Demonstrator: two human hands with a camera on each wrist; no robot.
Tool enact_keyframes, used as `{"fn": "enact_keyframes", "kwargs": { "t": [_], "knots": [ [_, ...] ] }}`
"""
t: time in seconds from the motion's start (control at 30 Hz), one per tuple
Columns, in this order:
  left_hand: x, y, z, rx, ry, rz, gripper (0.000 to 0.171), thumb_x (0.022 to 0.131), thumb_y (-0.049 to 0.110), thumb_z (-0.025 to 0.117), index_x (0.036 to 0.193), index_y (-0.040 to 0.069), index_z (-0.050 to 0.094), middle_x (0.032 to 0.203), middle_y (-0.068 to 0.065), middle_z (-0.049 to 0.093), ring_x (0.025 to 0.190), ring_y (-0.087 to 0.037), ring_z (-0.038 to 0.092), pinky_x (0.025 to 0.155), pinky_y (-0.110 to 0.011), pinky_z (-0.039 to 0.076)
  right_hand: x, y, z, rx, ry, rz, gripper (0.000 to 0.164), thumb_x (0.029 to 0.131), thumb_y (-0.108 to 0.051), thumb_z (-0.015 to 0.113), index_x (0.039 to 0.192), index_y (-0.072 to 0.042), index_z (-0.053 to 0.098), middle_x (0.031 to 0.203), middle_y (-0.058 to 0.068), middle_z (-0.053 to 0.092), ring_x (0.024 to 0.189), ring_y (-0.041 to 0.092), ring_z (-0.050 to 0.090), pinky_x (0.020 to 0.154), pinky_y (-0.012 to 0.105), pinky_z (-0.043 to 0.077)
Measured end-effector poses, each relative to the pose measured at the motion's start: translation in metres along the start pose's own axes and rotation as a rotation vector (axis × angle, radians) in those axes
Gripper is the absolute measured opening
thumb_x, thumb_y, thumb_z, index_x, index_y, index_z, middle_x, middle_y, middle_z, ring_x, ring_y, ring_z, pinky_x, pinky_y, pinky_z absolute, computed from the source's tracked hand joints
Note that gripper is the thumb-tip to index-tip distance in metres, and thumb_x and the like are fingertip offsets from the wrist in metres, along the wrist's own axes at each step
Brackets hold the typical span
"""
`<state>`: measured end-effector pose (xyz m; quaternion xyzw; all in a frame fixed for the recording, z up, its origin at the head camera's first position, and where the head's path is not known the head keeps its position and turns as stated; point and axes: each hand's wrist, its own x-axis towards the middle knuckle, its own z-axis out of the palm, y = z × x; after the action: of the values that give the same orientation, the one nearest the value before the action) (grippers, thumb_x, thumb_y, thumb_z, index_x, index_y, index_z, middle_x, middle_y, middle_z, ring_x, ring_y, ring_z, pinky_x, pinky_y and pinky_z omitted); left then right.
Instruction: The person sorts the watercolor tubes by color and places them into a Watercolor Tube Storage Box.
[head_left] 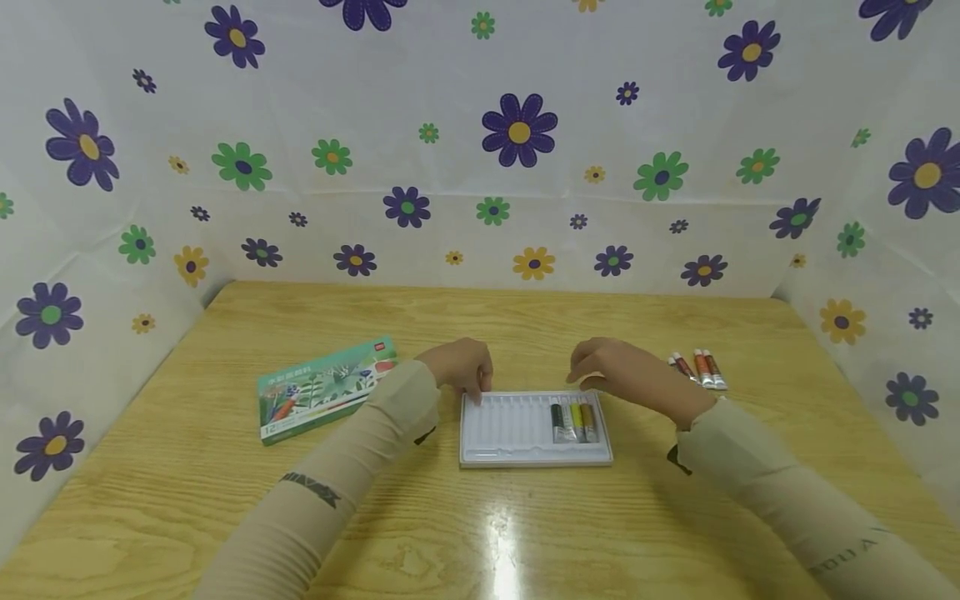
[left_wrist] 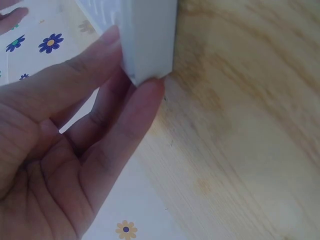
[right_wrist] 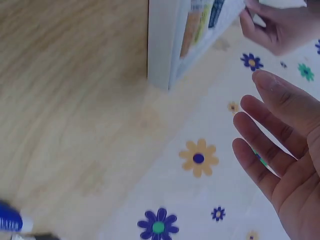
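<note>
A white plastic paint tray (head_left: 502, 454) with ribbed slots lies on the table in front of me. Several small paint tubes (head_left: 577, 421), in dark green, yellow and brown among others, fill its right-hand slots. My left hand (head_left: 462, 367) pinches the tray's far left corner; in the left wrist view, thumb and fingers hold that corner's edge. Just beyond the far right corner hovers my right hand (head_left: 618, 371), its fingers loosely bent with nothing between them. The right wrist view shows this hand (right_wrist: 290, 145) apart from the tray's white side wall (right_wrist: 162, 50).
To the left lies a green printed paint box (head_left: 322, 392), set at an angle. Loose paint tubes (head_left: 708, 371) with red and orange bands lie right of the tray, partly behind my right forearm. A blue-banded tube (right_wrist: 10, 217) shows in the right wrist view. Flower-patterned cloth (head_left: 480, 167) surrounds the table.
</note>
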<state>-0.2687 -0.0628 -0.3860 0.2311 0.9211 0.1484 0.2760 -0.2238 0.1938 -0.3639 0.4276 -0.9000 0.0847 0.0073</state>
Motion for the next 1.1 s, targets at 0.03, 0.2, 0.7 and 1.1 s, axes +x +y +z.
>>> {"fn": "enact_keyframes", "kwargs": {
  "t": [0.03,0.2,0.7,1.1],
  "knots": [
    [0.000,0.000,0.000,0.000,0.000,-0.002,0.012,0.075,0.003,0.076,0.072,0.011,0.067,0.082,-0.004,0.069,0.060,-0.012,0.057,0.060,-0.022,0.049,-0.002,0.003,-0.003,-0.004,0.006,0.026,0.017,0.079,-0.003,0.071,0.095,-0.005,0.074,0.096,0.007,0.068,0.089,0.019,0.064,0.077,0.029,0.055],
    [-0.002,0.002,-0.001,0.007,-0.001,-0.002,0.010,0.076,0.003,0.075,0.074,0.009,0.068,0.084,-0.005,0.070,0.061,-0.012,0.059,0.061,-0.022,0.049,-0.018,0.020,-0.020,0.027,0.021,0.218,0.020,0.081,-0.001,0.069,0.101,-0.002,0.071,0.102,0.012,0.067,0.095,0.027,0.064,0.083,0.039,0.054],
    [0.002,-0.001,0.000,0.023,0.004,0.007,0.008,0.075,0.004,0.075,0.078,0.008,0.070,0.085,-0.005,0.070,0.061,-0.013,0.060,0.063,-0.024,0.051,-0.063,0.078,-0.023,0.147,-0.046,0.541,0.023,0.082,0.003,0.065,0.102,0.014,0.063,0.090,0.025,0.067,0.077,0.031,0.064,0.072,0.045,0.053],
    [0.000,-0.001,0.000,0.016,-0.003,0.000,0.008,0.075,0.004,0.076,0.078,0.008,0.069,0.084,-0.006,0.070,0.062,-0.013,0.060,0.063,-0.024,0.051,-0.070,0.098,-0.007,0.181,-0.095,0.632,0.029,0.081,-0.001,0.065,0.105,0.015,0.061,0.084,0.022,0.067,0.070,0.024,0.062,0.066,0.041,0.053]
  ]
}}
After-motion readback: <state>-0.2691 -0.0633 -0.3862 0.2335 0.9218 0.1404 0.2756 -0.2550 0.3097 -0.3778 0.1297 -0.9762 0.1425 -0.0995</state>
